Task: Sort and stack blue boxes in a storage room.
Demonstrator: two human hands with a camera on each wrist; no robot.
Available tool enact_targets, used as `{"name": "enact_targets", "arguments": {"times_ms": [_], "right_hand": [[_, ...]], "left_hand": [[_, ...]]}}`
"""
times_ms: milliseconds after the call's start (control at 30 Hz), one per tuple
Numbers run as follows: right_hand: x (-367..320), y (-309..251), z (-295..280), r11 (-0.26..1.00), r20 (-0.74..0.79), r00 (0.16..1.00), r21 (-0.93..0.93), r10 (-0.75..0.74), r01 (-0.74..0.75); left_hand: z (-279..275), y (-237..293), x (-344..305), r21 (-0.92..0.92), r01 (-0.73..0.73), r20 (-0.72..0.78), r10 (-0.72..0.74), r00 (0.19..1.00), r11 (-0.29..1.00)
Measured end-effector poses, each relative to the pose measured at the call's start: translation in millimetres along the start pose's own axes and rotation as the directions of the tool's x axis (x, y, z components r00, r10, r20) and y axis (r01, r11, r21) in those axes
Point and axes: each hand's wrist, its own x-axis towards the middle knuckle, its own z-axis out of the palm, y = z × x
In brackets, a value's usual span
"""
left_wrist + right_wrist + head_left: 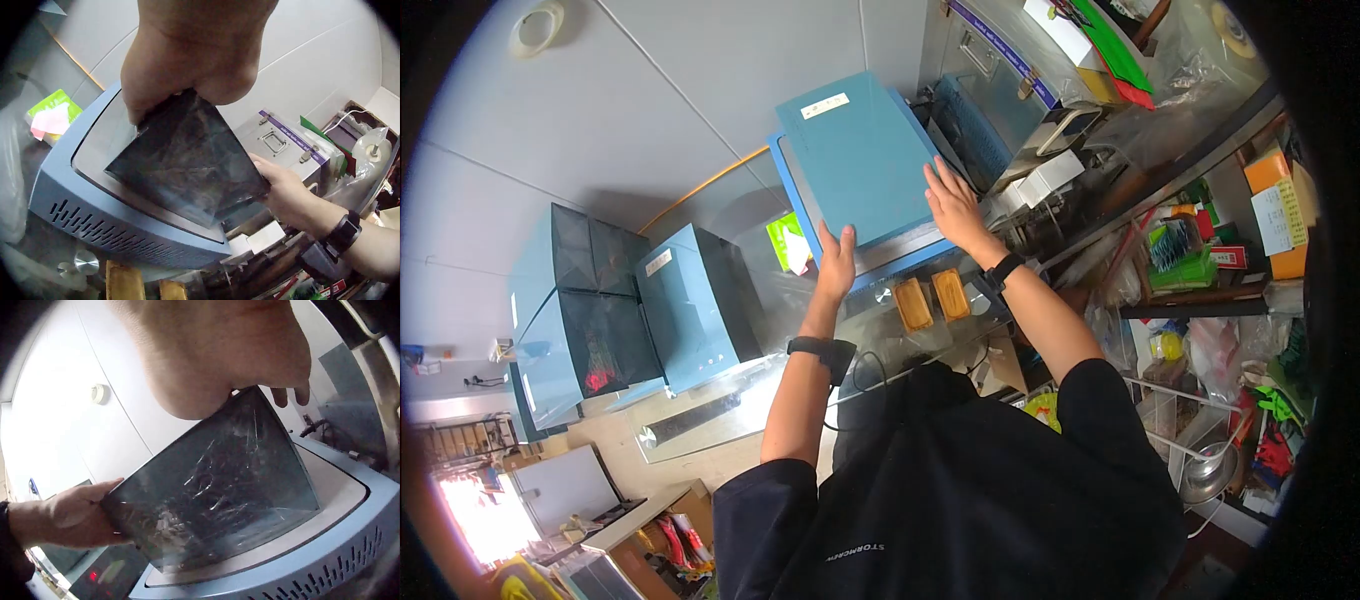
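A teal box (855, 160) with a white label on its upper face stands tilted over the grey top of a light-blue vented machine (59, 181). Its near side is dark and shiny, as the right wrist view shows. My left hand (837, 262) grips the box's near left corner, thumb on the upper edge and fingers along the side. Against the right side lies my right hand (958, 210), its visible fingers straight and spread. Part of the machine's top is hidden under the box.
Two small wooden trays (912, 304) sit before the machine. More teal boxes (690, 310) stand at the left. A metal case (1000, 110) and a white carton (1050, 178) are at the right. A green packet (785, 242) lies left of the machine.
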Motion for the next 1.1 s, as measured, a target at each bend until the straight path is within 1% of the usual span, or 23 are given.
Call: {"name": "enact_targets", "arguments": {"times_ms": [33,133,233,533,633,733,833,933,1033,1100], "right_hand": [[0.0,-1.6,-0.7,1.0,0.004,1.0,-0.005,0.003,-0.003],[-2.6,-1.9,-1.5,1.0,0.016,1.0,-0.015,0.024,-0.024],[-3.9,-0.2,-0.8,0.999,0.031,0.998,-0.016,0.048,-0.047],[-4.0,-2.8,-2.7,0.997,0.073,0.994,0.004,0.076,-0.077],[-2.8,-3.5,-5.4,0.995,0.099,0.991,0.032,0.091,-0.095],[-2.0,-3.3,-6.1,0.995,0.1,0.991,0.027,0.091,-0.095],[-1.5,-4.8,-6.8,0.995,0.104,0.99,0.032,0.095,-0.099],[-1.5,-5.3,-6.6,0.994,0.102,0.99,0.037,0.097,-0.102],[-1.9,-5.5,-6.8,0.995,0.09,0.992,0.044,0.089,-0.094],[-1.3,-6.0,-7.8,0.995,0.093,0.992,0.045,0.085,-0.09]], "left_hand": [[-1.9,0.5,-0.8,0.002,0.03,0.018,-0.03,0.999,1.0],[-7.4,20.2,-7.2,-0.029,0.03,0.06,-0.029,0.998,0.999],[-5.5,15.0,-5.3,0.01,0.063,0.05,-0.063,0.997,0.998],[-5.5,15.5,-6.5,-0.049,0.028,0.053,-0.025,0.998,0.998],[-4.1,3.9,-0.9,-0.048,-0.031,0.053,0.033,0.998,0.998],[-4.7,13.5,-4.2,-0.049,-0.034,0.045,0.036,0.998,0.998],[0.8,-10.2,2.9,-0.07,-0.053,0.042,0.056,0.998,0.996],[-6.1,11.3,-3.5,-0.058,-0.074,0.061,0.078,0.995,0.996],[0.6,-12.2,3.2,-0.062,-0.054,0.045,0.057,0.997,0.997],[0.7,-11.1,3.0,-0.046,-0.031,0.045,0.033,0.998,0.998]]}}
